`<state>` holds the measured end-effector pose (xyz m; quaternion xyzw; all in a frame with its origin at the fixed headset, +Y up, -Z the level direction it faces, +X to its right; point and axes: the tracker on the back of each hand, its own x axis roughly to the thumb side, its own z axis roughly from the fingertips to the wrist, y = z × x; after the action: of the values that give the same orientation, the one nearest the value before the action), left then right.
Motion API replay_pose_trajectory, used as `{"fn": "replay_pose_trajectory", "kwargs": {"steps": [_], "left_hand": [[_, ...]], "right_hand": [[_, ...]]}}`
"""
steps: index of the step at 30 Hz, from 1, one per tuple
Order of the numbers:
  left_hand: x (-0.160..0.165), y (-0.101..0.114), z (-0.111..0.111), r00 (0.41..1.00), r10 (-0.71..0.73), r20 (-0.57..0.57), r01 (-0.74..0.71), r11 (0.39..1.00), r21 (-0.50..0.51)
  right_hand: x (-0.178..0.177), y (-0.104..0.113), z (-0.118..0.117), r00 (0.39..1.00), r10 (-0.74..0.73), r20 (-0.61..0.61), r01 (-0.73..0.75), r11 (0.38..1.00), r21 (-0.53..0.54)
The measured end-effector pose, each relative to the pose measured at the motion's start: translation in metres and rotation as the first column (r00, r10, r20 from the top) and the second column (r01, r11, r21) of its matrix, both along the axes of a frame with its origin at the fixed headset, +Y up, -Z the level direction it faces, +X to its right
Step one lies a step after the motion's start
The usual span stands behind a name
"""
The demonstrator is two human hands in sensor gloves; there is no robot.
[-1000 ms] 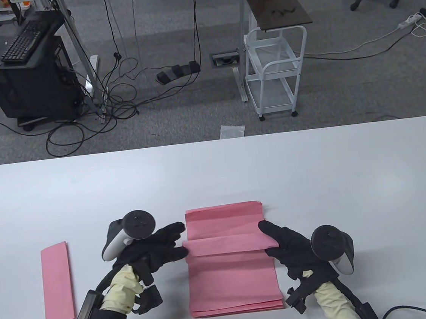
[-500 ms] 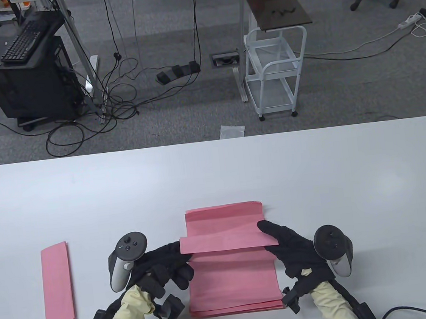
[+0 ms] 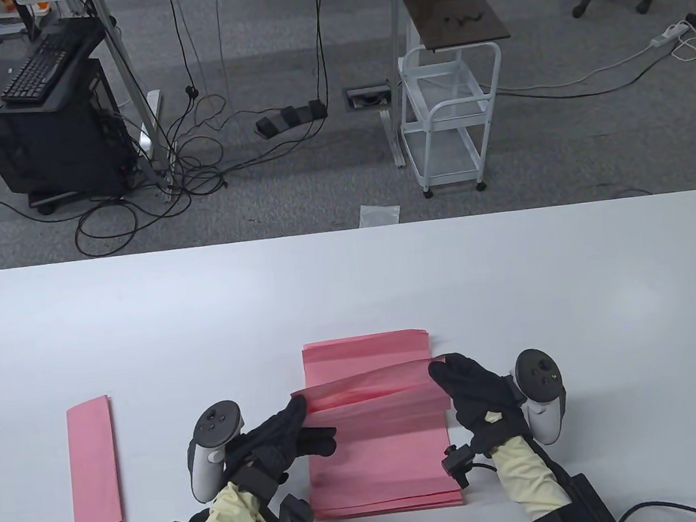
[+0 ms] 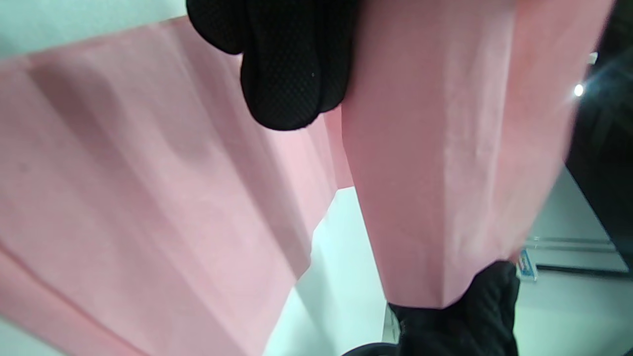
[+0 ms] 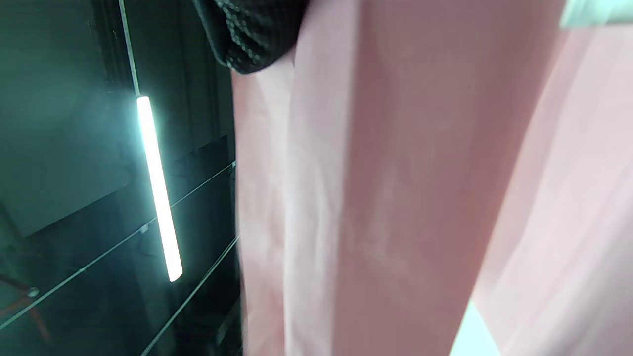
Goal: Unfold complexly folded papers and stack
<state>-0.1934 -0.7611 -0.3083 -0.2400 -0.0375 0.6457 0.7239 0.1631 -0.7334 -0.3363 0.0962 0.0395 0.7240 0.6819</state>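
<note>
Both hands grip one pink sheet (image 3: 368, 395) by its ends: left hand (image 3: 273, 437) pinches the left edge, right hand (image 3: 473, 391) the right, holding it raised over the pink stack (image 3: 383, 475) near the tabletop's (image 3: 512, 281) front edge. Well to the left lies a folded pink strip (image 3: 94, 468)

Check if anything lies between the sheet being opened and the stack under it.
Nothing visible does. The left hand and right hand hold the sheet directly over the stack; the folded paper lies apart, far left.
</note>
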Motion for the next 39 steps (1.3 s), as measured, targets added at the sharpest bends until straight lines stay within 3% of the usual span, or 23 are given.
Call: {"fn": "replay_pose_trajectory", "kwargs": {"steps": [2, 4, 9, 13, 19, 27, 32, 37, 39], "left_hand": [[0.001, 0.003, 0.000, 1.000, -0.006, -0.007, 0.006, 1.000, -0.012], [0.002, 0.005, 0.002, 0.998, -0.054, 0.041, 0.053, 0.998, 0.031], [-0.002, 0.009, 0.011, 0.995, -0.100, 0.021, 0.096, 0.986, 0.136], [-0.002, 0.006, 0.020, 0.996, -0.087, -0.027, 0.091, 0.957, 0.277], [-0.001, 0.009, 0.023, 0.996, -0.078, -0.053, 0.094, 0.871, 0.481], [0.000, 0.004, 0.020, 0.993, -0.114, -0.034, 0.117, 0.888, 0.446], [0.000, 0.007, 0.021, 0.989, -0.147, -0.013, 0.135, 0.866, 0.481], [0.004, 0.011, 0.023, 0.943, -0.313, 0.117, 0.217, 0.840, 0.497], [0.005, 0.012, 0.024, 0.913, -0.362, 0.189, 0.231, 0.838, 0.494]], "right_hand": [[-0.002, 0.000, 0.000, 1.000, 0.012, -0.021, -0.011, 1.000, 0.011], [-0.002, 0.002, 0.000, 0.997, 0.064, 0.030, -0.065, 0.998, 0.013], [0.003, 0.011, -0.007, 0.989, 0.135, 0.066, -0.131, 0.990, -0.049], [0.004, 0.018, -0.017, 0.964, 0.254, 0.080, -0.246, 0.965, -0.092], [0.006, 0.021, -0.028, 0.958, 0.265, 0.106, -0.241, 0.950, -0.200], [0.008, 0.021, -0.033, 0.950, 0.303, 0.076, -0.280, 0.934, -0.222], [0.009, 0.020, -0.041, 0.961, 0.275, 0.011, -0.265, 0.937, -0.228], [0.014, 0.022, -0.047, 0.971, 0.239, 0.023, -0.227, 0.944, -0.242], [0.014, 0.026, -0.047, 0.972, 0.218, 0.086, -0.197, 0.958, -0.208]]}}
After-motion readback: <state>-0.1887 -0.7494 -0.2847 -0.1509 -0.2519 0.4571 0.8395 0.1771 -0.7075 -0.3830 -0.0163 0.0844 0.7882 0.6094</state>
